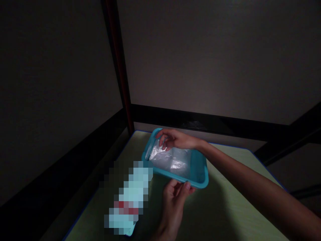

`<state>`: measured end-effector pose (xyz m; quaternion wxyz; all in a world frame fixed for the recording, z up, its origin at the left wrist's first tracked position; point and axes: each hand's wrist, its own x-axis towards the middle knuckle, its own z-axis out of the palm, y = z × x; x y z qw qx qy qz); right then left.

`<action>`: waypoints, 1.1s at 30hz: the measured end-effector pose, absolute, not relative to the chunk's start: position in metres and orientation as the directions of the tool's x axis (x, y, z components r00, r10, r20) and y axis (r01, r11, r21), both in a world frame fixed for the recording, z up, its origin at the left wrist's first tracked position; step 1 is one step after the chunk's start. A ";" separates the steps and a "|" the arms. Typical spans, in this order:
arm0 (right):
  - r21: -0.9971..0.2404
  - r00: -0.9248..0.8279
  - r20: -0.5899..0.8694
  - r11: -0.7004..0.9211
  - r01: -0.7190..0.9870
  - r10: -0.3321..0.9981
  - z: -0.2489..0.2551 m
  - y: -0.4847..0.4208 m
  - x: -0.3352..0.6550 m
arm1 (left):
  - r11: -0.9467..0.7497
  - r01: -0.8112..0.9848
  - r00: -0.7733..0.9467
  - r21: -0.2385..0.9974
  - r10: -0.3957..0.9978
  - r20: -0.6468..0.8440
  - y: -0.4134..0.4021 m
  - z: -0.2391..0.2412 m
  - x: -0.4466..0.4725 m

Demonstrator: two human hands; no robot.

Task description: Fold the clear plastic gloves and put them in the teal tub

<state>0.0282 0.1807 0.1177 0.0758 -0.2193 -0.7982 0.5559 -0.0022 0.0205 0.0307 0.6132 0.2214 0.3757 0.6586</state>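
Note:
A turquoise plastic tray (200, 169) is tilted toward me above the table. My left hand (175, 204) grips its near rim, thumb on top and fingers underneath. Inside the tray lies clear, shiny plastic film (170, 162), perhaps a bag, with creases catching the light. My right hand (174, 139) reaches across the tray from the right, over its far left part. Its fingers are bent but apart, close to the film; whether they touch it I cannot tell. Nothing shows in them.
A pale green table (240, 201) with a blue edge stands in a dim corner. At the tray's left lies a long light blue object (136, 190) with a red band, mostly pixelated. Behind are grey wall panels (213, 60) and a dark post (117, 50).

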 end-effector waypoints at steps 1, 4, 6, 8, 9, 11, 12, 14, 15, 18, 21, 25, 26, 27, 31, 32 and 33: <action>-0.933 -0.895 -0.076 0.286 0.220 0.440 0.122 0.180 0.034 | 0.034 -0.642 -0.157 0.766 0.972 -0.174 0.021 0.031 -0.002; -0.939 -0.883 0.055 0.324 0.112 0.466 0.135 0.171 0.058 | 0.033 -0.642 -0.170 0.766 0.968 -0.184 0.022 0.032 -0.003; -0.930 -0.850 0.101 0.354 0.104 0.517 0.144 0.162 0.078 | 0.023 -0.642 -0.176 0.766 0.968 -0.176 0.024 0.032 -0.004; -0.923 -0.793 0.116 0.359 0.137 0.599 0.151 0.149 0.102 | 0.002 -0.631 -0.184 0.776 0.971 -0.152 0.028 0.032 -0.006; -0.920 -0.765 0.109 0.355 0.163 0.635 0.153 0.143 0.115 | -0.012 -0.621 -0.190 0.783 0.972 -0.136 0.030 0.032 -0.007; -0.913 -0.712 0.104 0.351 0.209 0.694 0.153 0.129 0.139 | -0.054 -0.593 -0.211 0.803 0.973 -0.091 0.036 0.032 -0.011; -0.908 -0.689 0.095 0.347 0.236 0.718 0.152 0.122 0.151 | -0.068 -0.590 -0.225 0.805 0.971 -0.084 0.040 0.033 -0.014; -0.903 -0.641 0.095 0.337 0.267 0.762 0.147 0.108 0.173 | -0.090 -0.587 -0.241 0.805 0.968 -0.068 0.047 0.032 -0.020; -0.903 -0.627 0.087 0.327 0.279 0.774 0.143 0.102 0.183 | -0.104 -0.587 -0.252 0.803 0.966 -0.059 0.050 0.032 -0.023; -0.902 -0.588 0.073 0.304 0.306 0.806 0.128 0.084 0.204 | -0.125 -0.582 -0.267 0.803 0.963 -0.044 0.058 0.031 -0.032; -0.897 -0.549 0.067 0.292 0.333 0.833 0.109 0.071 0.215 | -0.137 -0.576 -0.279 0.806 0.960 -0.036 0.061 0.031 -0.037; -0.877 -0.514 0.098 0.319 0.360 0.852 0.075 0.060 0.218 | -0.147 -0.569 -0.294 0.809 0.955 -0.034 0.062 0.034 -0.041; -0.866 -0.510 0.107 0.332 0.374 0.853 0.066 0.059 0.218 | -0.146 -0.567 -0.296 0.811 0.955 -0.034 0.062 0.034 -0.041; -0.847 -0.498 0.127 0.355 0.395 0.858 0.058 0.059 0.217 | -0.146 -0.563 -0.297 0.813 0.954 -0.034 0.062 0.035 -0.042; -0.773 -0.438 0.201 0.416 0.478 0.876 0.031 0.063 0.210 | -0.149 -0.543 -0.305 0.826 0.952 -0.029 0.060 0.031 -0.042; -0.757 -0.420 0.220 0.426 0.496 0.880 0.026 0.065 0.208 | -0.147 -0.536 -0.305 0.831 0.952 -0.028 0.058 0.030 -0.042; -0.735 -0.402 0.244 0.438 0.517 0.883 0.022 0.067 0.206 | -0.142 -0.528 -0.302 0.837 0.953 -0.028 0.056 0.028 -0.041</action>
